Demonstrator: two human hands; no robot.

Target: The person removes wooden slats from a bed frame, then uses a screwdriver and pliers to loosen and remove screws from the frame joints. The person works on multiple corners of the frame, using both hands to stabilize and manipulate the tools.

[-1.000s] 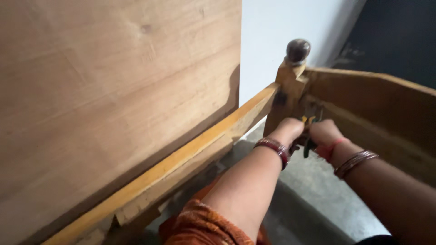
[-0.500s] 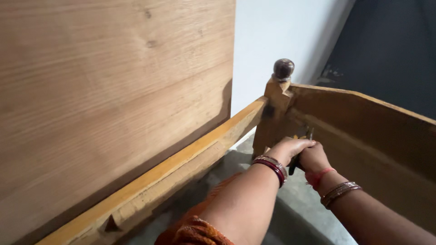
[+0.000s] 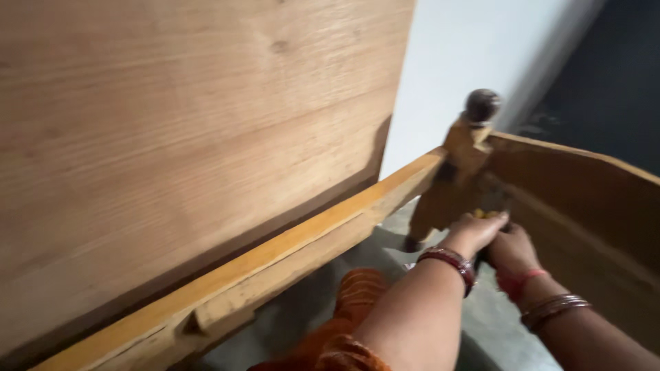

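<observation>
Plywood sheet (image 3: 172, 137) leaned huge on the left, above the yellow rail (image 3: 295, 240) running to the far corner post (image 3: 462, 172). Both hands met there, left hand (image 3: 478, 233) and right hand (image 3: 512, 249) bunched together on a small yellow-handled tool (image 3: 485, 214). Cramped spot; I figured a slip could pinch fingers.

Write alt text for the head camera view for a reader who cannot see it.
Two bare hands, left hand and right hand, meet on a small, blurred yellow-handled tool at the inner corner of a wooden bed frame, below a corner post topped by a dark round knob. A large plywood board leans at left.
</observation>
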